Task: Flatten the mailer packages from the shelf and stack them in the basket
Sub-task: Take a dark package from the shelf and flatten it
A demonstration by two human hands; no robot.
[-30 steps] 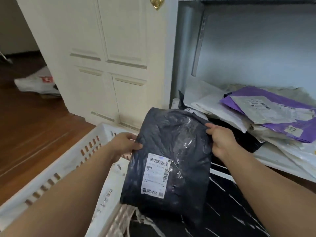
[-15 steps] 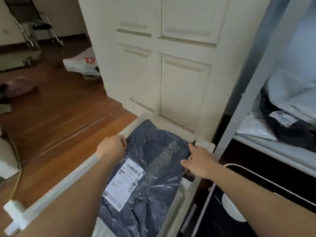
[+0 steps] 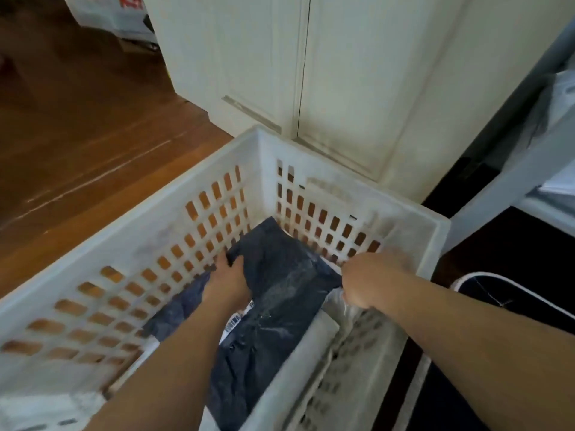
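Note:
A dark grey mailer package (image 3: 277,300) with a white label lies inside the white slotted plastic basket (image 3: 351,194), its far end tilted up against the basket's far wall. My left hand (image 3: 228,281) grips the mailer's far left corner. My right hand (image 3: 364,281) holds its right edge, close to the basket's right wall. Another dark mailer (image 3: 177,309) and a white mailer (image 3: 326,331) lie under it in the basket. The shelf (image 3: 541,169) shows only at the right edge, with pale packages (image 3: 560,98) on it.
The basket stands on a brown wooden floor (image 3: 93,144), against a white panelled door (image 3: 311,73). A white bag with red print (image 3: 115,14) lies on the floor at the top left. A black mat with a white border (image 3: 497,306) lies to the basket's right.
Both hands have carried the dark mailer from beside the shelf over to the left and down into the basket. My view has swung left and down from the shelf to the basket.

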